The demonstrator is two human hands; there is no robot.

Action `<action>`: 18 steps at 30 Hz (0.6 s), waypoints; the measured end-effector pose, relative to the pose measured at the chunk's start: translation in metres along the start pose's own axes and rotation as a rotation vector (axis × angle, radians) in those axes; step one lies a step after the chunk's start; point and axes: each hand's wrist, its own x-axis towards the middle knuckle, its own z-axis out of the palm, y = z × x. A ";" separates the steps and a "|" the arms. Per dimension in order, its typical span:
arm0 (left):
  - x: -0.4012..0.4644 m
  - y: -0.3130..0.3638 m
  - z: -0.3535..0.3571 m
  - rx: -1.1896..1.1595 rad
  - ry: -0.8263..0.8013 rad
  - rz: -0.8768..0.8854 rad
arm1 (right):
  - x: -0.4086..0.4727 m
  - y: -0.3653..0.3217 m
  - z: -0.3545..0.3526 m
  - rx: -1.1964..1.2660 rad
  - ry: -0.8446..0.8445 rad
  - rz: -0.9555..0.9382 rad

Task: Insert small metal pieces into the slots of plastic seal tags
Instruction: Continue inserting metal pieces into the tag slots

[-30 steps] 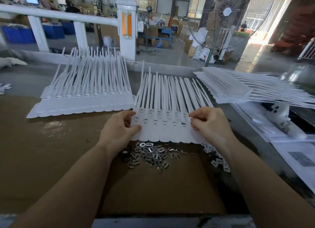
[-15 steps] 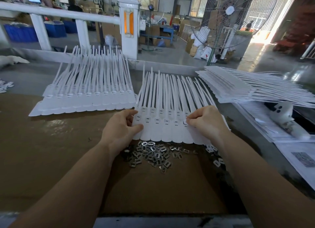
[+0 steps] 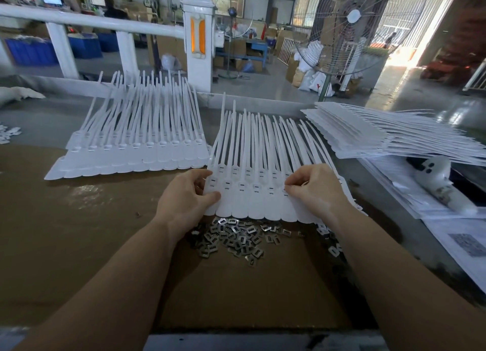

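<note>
A: Seal tags (image 3: 263,193), white plastic, joined side by side in one sheet, lying flat on brown cardboard (image 3: 79,232) at centre. Straps fanned toward 12 o'clock, rounded flag ends toward 6 o'clock. One small slot visible in each tag head along the row.

B: Left hand (image 3: 184,201)?

A: At the sheet's 9 o'clock edge. Thumb on top of the outermost tag, fingers curled round the edge, pinching it.

B: Right hand (image 3: 313,190)?

A: At the 3 o'clock side of the row. Fingers curled, tips pressed together against a tag head there. Gripping something small at the slot, apparently; whether a metal piece sits between the fingertips, cannot tell.

B: Metal pieces (image 3: 236,235)?

A: Loose heap on the cardboard just at 6 o'clock of the sheet, between the two forearms. Small, flat, silver, with rectangular cut-outs. A few strays (image 3: 332,248) at 4 o'clock, beside the right wrist.

B: Other stock?

A: Second sheet of tags (image 3: 131,153) at 10 o'clock, apart from the worked one. Tall stack of sheets (image 3: 381,137) at 2 o'clock. Printed papers (image 3: 462,240) at 3 o'clock, with a white object (image 3: 436,177) lying on them. White railing post with orange panel (image 3: 197,38) at 12 o'clock; standing fan (image 3: 349,27) at 1 o'clock.
</note>
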 end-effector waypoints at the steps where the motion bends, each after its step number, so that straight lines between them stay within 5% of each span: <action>1: 0.000 0.000 0.000 0.002 0.002 0.003 | -0.001 0.001 0.001 -0.023 0.009 -0.023; 10: 0.001 -0.001 0.001 -0.011 0.001 -0.001 | -0.017 0.014 0.001 -0.338 -0.003 -0.293; 18: 0.002 -0.002 0.001 0.003 0.007 0.012 | -0.016 0.020 -0.001 -0.419 -0.081 -0.323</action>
